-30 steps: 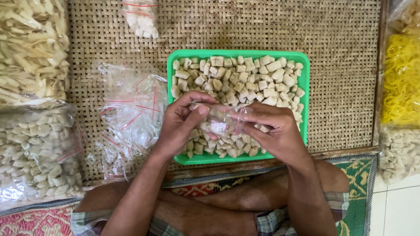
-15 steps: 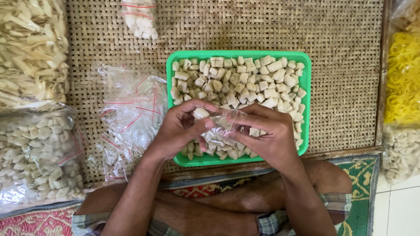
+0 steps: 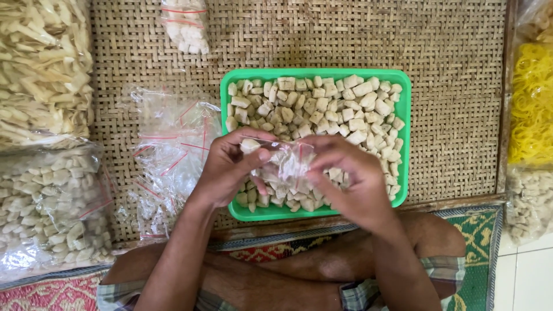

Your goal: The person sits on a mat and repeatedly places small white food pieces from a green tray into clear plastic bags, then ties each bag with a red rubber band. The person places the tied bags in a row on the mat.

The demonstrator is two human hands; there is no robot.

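Woven mat [image 3: 449, 75] carries green tray [image 3: 403, 173] at centre, empty clear bags [image 3: 173, 150] left, filled bag [image 3: 185, 23] far.

The person is wearing nothing on the forearms: both arms are showing bare from the elbows down, with no sleeves, watch, bracelets or rings on the left hand [image 3: 233, 167] or the right hand [image 3: 348, 178]. Plaid shorts [image 3: 397, 282] in muted green, grey and white checks are covering the upper legs, while the knees and shins are showing bare.
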